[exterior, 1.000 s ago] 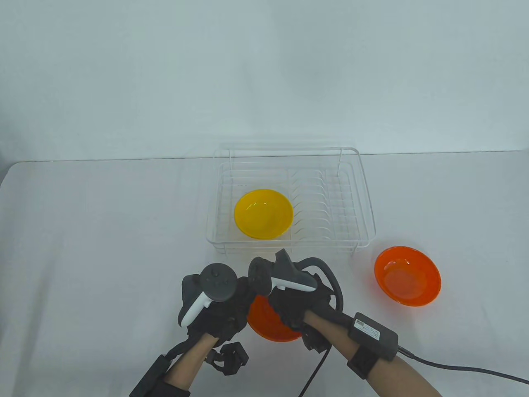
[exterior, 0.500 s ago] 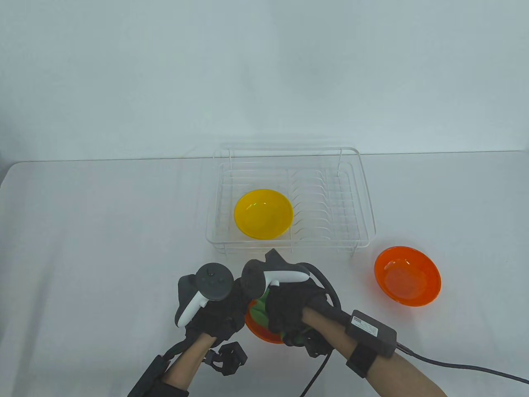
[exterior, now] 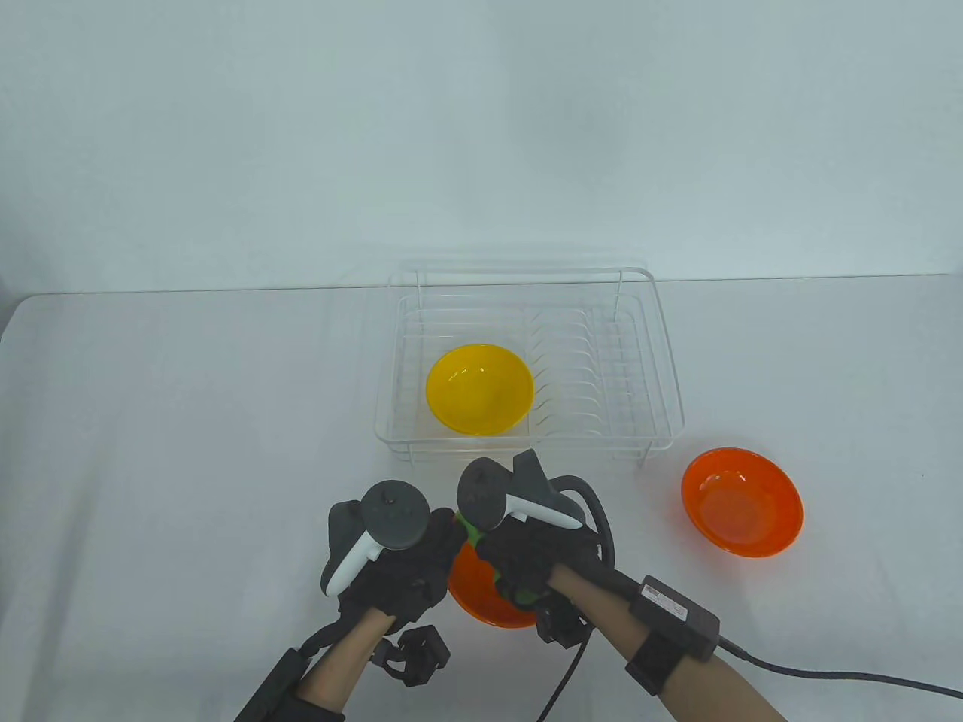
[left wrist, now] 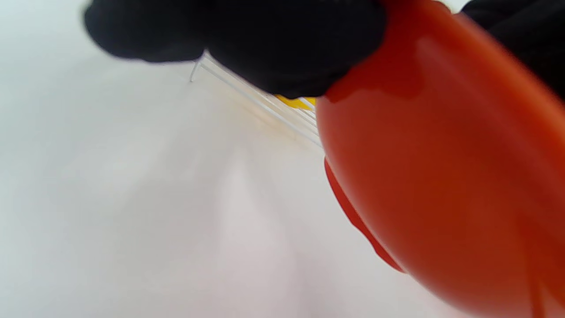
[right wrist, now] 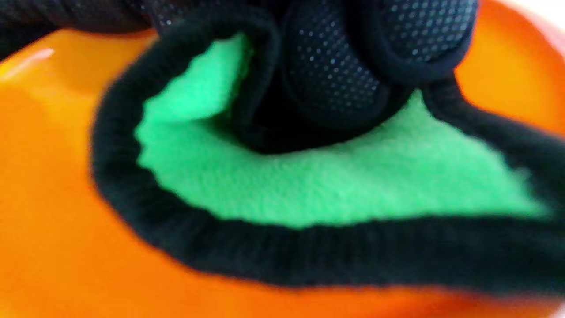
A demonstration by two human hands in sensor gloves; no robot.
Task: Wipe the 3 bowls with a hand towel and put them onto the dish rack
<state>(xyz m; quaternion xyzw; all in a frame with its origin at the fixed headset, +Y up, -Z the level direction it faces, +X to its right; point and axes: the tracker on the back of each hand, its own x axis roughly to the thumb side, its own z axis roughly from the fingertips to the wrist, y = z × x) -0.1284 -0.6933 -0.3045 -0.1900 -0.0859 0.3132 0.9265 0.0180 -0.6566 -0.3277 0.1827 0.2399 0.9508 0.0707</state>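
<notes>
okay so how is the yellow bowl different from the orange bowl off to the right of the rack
The yellow bowl sits inside the dish rack, in its left part; the orange bowl on the right rests on the table, outside the rack by its near right corner. They differ in colour, yellow against orange. Both are upright, translucent, similar in shape and untouched by either hand.
</notes>
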